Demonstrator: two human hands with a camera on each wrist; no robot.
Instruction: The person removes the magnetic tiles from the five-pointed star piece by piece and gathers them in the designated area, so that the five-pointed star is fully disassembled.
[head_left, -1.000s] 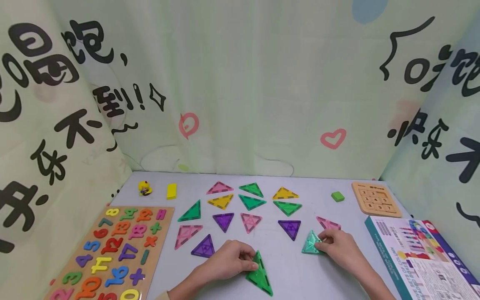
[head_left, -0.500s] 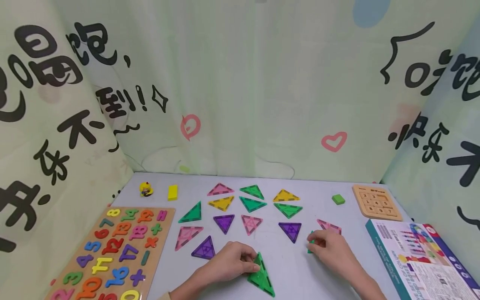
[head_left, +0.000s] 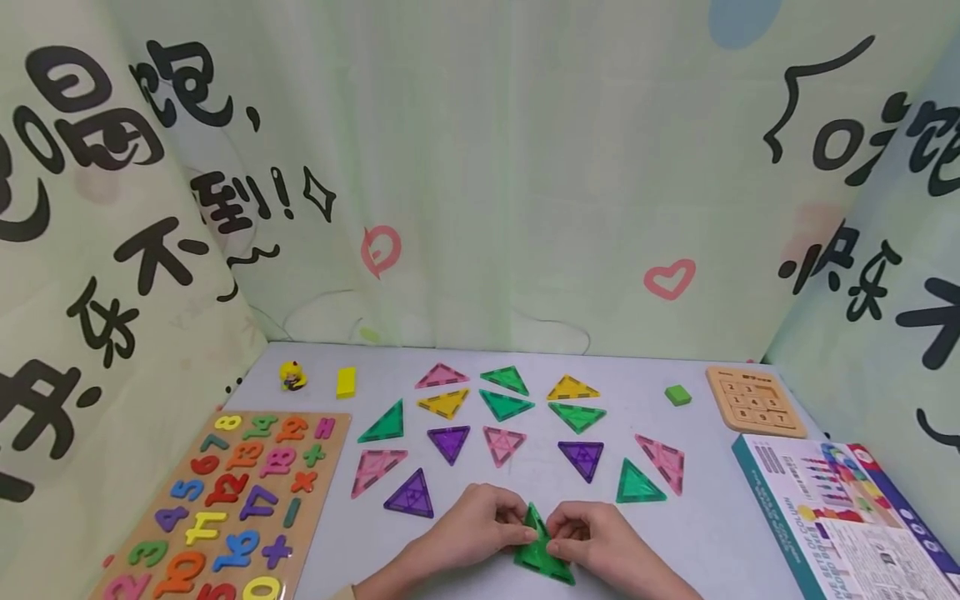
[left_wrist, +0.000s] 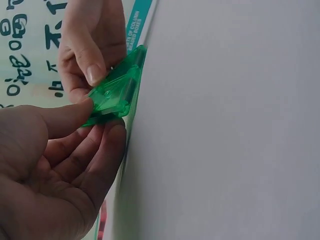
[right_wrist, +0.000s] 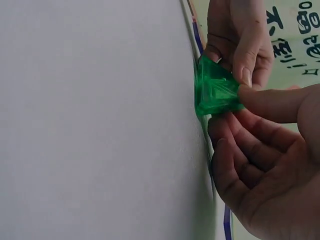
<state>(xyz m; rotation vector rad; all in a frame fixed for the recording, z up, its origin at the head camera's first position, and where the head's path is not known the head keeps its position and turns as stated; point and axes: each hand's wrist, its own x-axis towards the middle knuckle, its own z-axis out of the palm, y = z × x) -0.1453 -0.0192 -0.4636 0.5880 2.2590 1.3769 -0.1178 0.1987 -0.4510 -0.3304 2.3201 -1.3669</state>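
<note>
Translucent green triangle tiles (head_left: 542,560), apparently stacked, stand tilted near the table's front edge. My left hand (head_left: 480,525) pinches them from the left between thumb and fingers. From the right, my right hand (head_left: 600,537) pinches the same tiles. In the left wrist view the green tiles (left_wrist: 112,97) show layered edges; how many there are I cannot tell. The right wrist view has the green tiles (right_wrist: 215,90) between both thumbs. To the right lies a single green triangle tile (head_left: 640,485), close beside a pink triangle tile (head_left: 663,462).
Pink, yellow, green and purple triangle tiles lie in loose rows behind the hands, among them a purple tile (head_left: 581,458). A number puzzle board (head_left: 330,433) fills the left side. At right are a box (head_left: 847,517), a wooden number board (head_left: 753,400) and a green block (head_left: 678,395).
My right hand has let go of the green tile by the pink one and moved left to grip the green tiles in my left hand. The left hand has barely moved.
</note>
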